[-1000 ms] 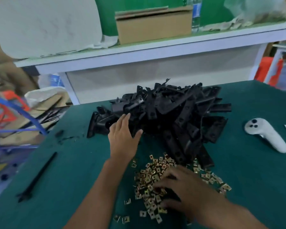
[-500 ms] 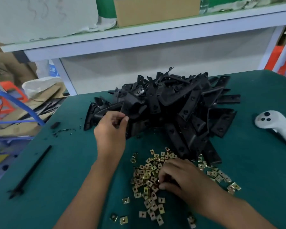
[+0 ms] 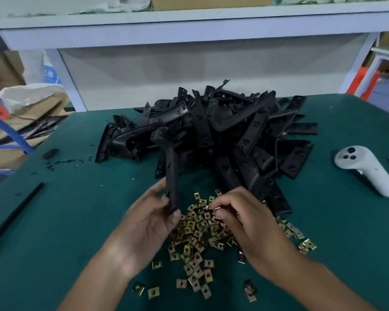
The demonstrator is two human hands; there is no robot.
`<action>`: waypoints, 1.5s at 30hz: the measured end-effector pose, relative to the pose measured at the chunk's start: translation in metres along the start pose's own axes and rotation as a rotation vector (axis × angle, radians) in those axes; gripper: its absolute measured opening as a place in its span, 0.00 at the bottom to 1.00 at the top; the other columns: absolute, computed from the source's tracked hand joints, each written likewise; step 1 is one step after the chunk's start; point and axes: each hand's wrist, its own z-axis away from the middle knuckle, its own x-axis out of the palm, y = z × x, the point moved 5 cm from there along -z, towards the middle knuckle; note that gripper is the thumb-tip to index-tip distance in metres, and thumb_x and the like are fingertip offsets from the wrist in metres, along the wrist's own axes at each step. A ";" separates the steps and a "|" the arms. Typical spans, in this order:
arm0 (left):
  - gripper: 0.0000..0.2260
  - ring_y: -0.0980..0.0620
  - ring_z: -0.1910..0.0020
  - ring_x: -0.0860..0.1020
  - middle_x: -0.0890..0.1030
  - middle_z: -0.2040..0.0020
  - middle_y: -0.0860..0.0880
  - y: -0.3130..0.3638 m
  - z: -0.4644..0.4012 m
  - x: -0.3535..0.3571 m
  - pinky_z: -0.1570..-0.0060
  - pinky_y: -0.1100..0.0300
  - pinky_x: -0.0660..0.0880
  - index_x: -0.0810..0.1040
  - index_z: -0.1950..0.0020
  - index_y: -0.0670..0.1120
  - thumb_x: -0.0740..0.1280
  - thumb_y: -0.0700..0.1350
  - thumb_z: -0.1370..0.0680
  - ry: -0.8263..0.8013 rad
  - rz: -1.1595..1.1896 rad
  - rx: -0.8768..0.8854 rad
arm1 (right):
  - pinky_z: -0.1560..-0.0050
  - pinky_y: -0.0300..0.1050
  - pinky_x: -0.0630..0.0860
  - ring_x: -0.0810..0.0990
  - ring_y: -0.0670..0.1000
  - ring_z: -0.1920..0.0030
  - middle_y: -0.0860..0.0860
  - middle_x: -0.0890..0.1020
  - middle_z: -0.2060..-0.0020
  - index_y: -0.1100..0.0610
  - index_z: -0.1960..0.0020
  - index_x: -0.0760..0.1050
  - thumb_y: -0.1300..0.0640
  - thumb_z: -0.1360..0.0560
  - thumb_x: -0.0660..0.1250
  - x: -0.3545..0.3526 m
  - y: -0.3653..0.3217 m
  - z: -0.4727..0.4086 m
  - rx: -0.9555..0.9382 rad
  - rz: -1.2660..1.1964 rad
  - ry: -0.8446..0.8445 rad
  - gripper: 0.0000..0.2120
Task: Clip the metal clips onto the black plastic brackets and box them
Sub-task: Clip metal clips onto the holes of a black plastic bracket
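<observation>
- The left hand (image 3: 151, 217) grips one black plastic bracket (image 3: 171, 173) by its near end, thumb and fingers curled round it, so the bracket stands nearly upright above the green table mat (image 3: 76, 221), its far end in front of the bracket heap (image 3: 222, 135).
- The right hand (image 3: 245, 223) pinches a single metal clip (image 3: 216, 208) between thumb and fingertips, just above the scatter of loose clips (image 3: 198, 239) and just beside the held bracket.
- The step in hand looks like the join itself: bringing clip to bracket.
- To do it well, I would turn the clip so its open mouth faces the bracket's edge; which way it faces now is too small to tell.
- The clip should probably slide on squarely, with its hole meeting a hole in the bracket, as the holes on brackets in the heap suggest.
- A firm grip near the clipped end would stop the long bracket levering away under the push.
- No box for finished pieces shows on the mat; a white controller (image 3: 366, 171) lies well apart to the right.
</observation>
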 end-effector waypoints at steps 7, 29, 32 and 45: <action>0.15 0.50 0.64 0.76 0.82 0.47 0.51 -0.002 0.009 0.010 0.63 0.60 0.76 0.81 0.40 0.55 0.64 0.41 0.22 -0.033 -0.568 0.308 | 0.50 0.32 0.71 0.77 0.41 0.47 0.34 0.76 0.47 0.31 0.46 0.66 0.32 0.20 0.55 -0.007 -0.002 0.002 0.004 -0.059 0.161 0.07; 0.21 0.43 0.55 0.81 0.82 0.49 0.39 -0.008 0.013 0.021 0.54 0.52 0.80 0.78 0.33 0.51 0.71 0.39 0.25 -0.275 -0.259 0.101 | 0.52 0.34 0.77 0.84 0.46 0.49 0.41 0.84 0.54 0.37 0.43 0.79 0.39 0.21 0.62 -0.026 -0.002 0.000 0.005 -0.323 0.388 0.10; 0.20 0.42 0.53 0.81 0.81 0.52 0.41 -0.009 0.014 0.022 0.49 0.48 0.80 0.74 0.35 0.52 0.75 0.48 0.24 -0.318 -0.249 0.017 | 0.51 0.30 0.76 0.83 0.44 0.47 0.41 0.84 0.50 0.39 0.39 0.79 0.44 0.19 0.62 -0.025 -0.001 0.000 0.004 -0.320 0.381 0.11; 0.33 0.43 0.52 0.83 0.80 0.50 0.39 -0.014 0.017 0.031 0.51 0.41 0.81 0.77 0.34 0.60 0.67 0.29 0.30 -0.332 -0.107 -0.008 | 0.56 0.32 0.77 0.84 0.43 0.54 0.52 0.87 0.54 0.44 0.51 0.82 0.51 0.22 0.70 -0.013 0.004 -0.006 0.094 -0.750 0.256 0.03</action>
